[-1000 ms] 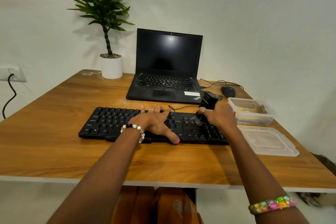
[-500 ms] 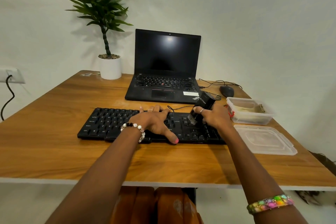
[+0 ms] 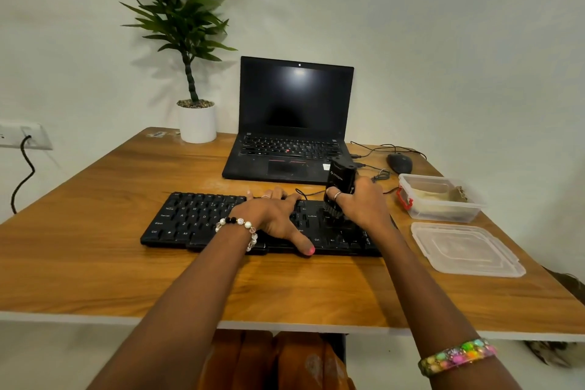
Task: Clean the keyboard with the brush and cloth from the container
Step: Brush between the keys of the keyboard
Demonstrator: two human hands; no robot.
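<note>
A black keyboard [image 3: 196, 218] lies across the middle of the wooden desk [image 3: 95, 256]. My left hand [image 3: 272, 215] rests flat on its centre keys, fingers spread and thumb at the front edge. My right hand [image 3: 364, 203] grips a black brush [image 3: 340, 181] held upright, its bristles down on the keys at the keyboard's right part. A clear plastic container [image 3: 443, 212] to the right holds a pale cloth [image 3: 433, 193].
An open black laptop [image 3: 294, 124] stands behind the keyboard, with a mouse [image 3: 399, 162] and cables to its right. The container's lid [image 3: 465, 249] lies near the right front. A potted plant [image 3: 197, 122] sits at the back left.
My right hand has slid the brush a little leftward along the keys and tipped it more upright. My left hand has stayed on the keyboard.
</note>
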